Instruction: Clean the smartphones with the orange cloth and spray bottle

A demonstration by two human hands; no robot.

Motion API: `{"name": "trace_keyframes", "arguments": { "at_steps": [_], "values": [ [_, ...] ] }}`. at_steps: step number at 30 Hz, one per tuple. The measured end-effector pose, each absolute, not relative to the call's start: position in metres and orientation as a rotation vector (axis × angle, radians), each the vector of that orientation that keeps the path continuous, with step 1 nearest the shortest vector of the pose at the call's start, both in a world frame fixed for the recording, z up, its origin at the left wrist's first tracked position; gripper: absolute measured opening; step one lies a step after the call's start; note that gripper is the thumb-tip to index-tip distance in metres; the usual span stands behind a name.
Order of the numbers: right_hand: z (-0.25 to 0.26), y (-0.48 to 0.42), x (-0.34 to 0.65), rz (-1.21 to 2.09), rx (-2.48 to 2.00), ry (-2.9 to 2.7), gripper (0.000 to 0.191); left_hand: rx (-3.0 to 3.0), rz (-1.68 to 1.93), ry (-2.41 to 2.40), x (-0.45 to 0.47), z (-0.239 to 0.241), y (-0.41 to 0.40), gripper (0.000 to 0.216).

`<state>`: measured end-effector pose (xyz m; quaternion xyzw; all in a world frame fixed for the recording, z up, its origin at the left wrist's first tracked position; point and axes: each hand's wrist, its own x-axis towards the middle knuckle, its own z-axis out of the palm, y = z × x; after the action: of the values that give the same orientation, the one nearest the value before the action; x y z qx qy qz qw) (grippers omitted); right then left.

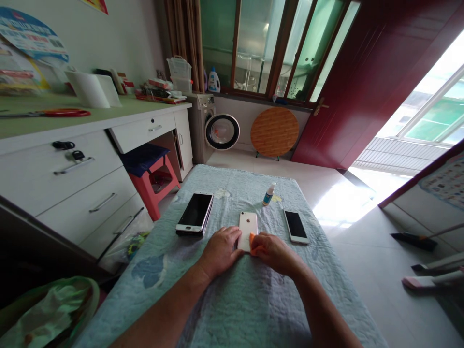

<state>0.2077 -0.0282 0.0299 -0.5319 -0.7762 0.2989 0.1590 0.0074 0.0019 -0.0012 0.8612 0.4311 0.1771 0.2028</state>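
A white phone [248,225] lies back-up in the middle of the table, which is covered with a pale blue quilted cloth [232,299]. My left hand [220,250] rests on the phone's near left edge, fingers curled against it. My right hand [272,251] is closed on a small orange cloth [253,241] pressed to the phone's lower right corner. A stack of phones [195,213] with a dark screen on top lies to the left. Another phone [296,225], screen up, lies to the right. A small spray bottle [268,194] stands behind.
A white desk with drawers [72,169] runs along the left, a red stool [154,181] beneath it. A washing machine [213,128] and a round wooden tabletop [274,131] stand by the far wall. A broom [416,240] lies on the floor at right. A green bag [47,309] sits at lower left.
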Motion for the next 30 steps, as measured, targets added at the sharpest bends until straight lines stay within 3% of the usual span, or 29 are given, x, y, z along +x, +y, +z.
{"name": "trace_keyframes", "arguments": {
  "at_steps": [22, 30],
  "values": [
    [-0.006, 0.039, 0.198, 0.375, -1.823, -1.812, 0.017, 2.389, 0.466, 1.205, 0.007, 0.001, 0.002, 0.040],
    [-0.005, 0.039, 0.204, 0.445, -1.802, -1.790, 0.014, 2.392, 0.493, 1.195, 0.006, 0.000, 0.003, 0.040]
  ]
}}
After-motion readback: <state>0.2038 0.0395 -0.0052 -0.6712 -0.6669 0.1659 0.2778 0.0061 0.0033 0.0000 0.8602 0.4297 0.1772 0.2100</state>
